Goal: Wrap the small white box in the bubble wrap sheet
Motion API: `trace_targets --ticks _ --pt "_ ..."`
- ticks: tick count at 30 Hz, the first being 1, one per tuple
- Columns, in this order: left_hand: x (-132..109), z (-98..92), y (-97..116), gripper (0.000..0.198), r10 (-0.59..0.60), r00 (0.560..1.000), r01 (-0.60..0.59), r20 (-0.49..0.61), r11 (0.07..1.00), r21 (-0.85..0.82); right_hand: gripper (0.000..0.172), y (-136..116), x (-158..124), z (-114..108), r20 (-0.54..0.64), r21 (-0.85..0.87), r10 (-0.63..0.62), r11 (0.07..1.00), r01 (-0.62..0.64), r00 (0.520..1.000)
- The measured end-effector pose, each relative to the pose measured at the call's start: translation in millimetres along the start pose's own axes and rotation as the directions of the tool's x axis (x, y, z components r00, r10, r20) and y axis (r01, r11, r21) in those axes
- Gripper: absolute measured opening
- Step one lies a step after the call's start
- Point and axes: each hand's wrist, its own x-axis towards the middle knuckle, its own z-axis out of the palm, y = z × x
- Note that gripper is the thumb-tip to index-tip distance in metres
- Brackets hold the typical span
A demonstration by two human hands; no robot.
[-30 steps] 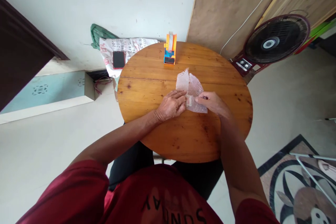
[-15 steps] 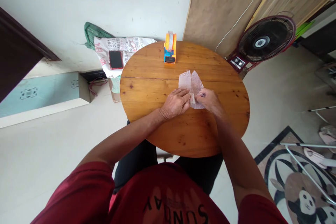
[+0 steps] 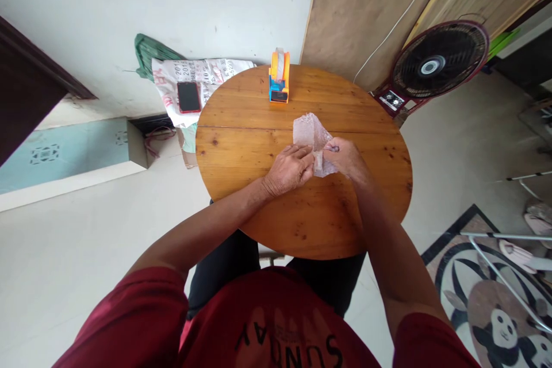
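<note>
A piece of clear bubble wrap lies folded on the round wooden table, near its middle. My left hand rests on the wrap's near left edge, fingers curled and pressing it down. My right hand pinches the wrap's right side with closed fingers. What the wrap encloses is hidden under both hands. An orange and blue tape dispenser stands at the table's far edge, apart from both hands.
A printed sack with a dark phone on it lies on the floor left of the table. A standing fan leans at the far right. A panda-patterned rug and metal rods are at the right.
The right flap of bubble wrap has been folded inward to the left, so the sheet looks narrower. My right hand moved slightly up and left with it. My left hand stayed put.
</note>
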Motion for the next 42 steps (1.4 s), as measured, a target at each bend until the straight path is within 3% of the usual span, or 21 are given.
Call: trace_targets --ticks 6,16,21,28,34,42 --pt "-0.5 0.0 -0.6 0.023 0.011 1.000 -0.011 -0.004 1.000 0.017 0.014 -9.4 -3.3 2.7 -0.057 0.080 -0.010 0.997 0.015 0.998" --pt "-1.4 2.1 -2.7 0.027 0.004 1.000 -0.004 -0.006 1.000 -0.012 0.034 -26.7 -12.7 -0.2 0.005 0.182 -0.006 0.983 0.005 1.000" --pt "-1.3 -0.2 -2.9 0.028 -0.018 1.000 0.018 -0.002 1.000 -0.018 0.037 -31.8 -5.3 6.0 -0.002 0.082 -0.056 0.995 0.056 0.998" --pt "-2.3 -7.2 -0.1 0.023 -0.106 0.994 0.105 -0.020 0.994 -0.041 0.035 -48.0 -4.4 8.8 0.033 0.020 -0.019 1.000 0.018 0.999" --pt "-2.1 -5.1 -3.6 0.019 -0.077 0.997 0.074 -0.018 0.987 -0.141 0.037 -51.3 -5.5 8.9 0.040 -0.059 -0.043 0.997 0.045 0.998" --pt "-5.8 -3.9 -5.0 0.023 -0.092 0.994 0.074 -0.062 0.966 -0.246 0.065 -53.0 -24.2 -6.0 0.152 0.169 -0.008 0.985 -0.018 0.988"
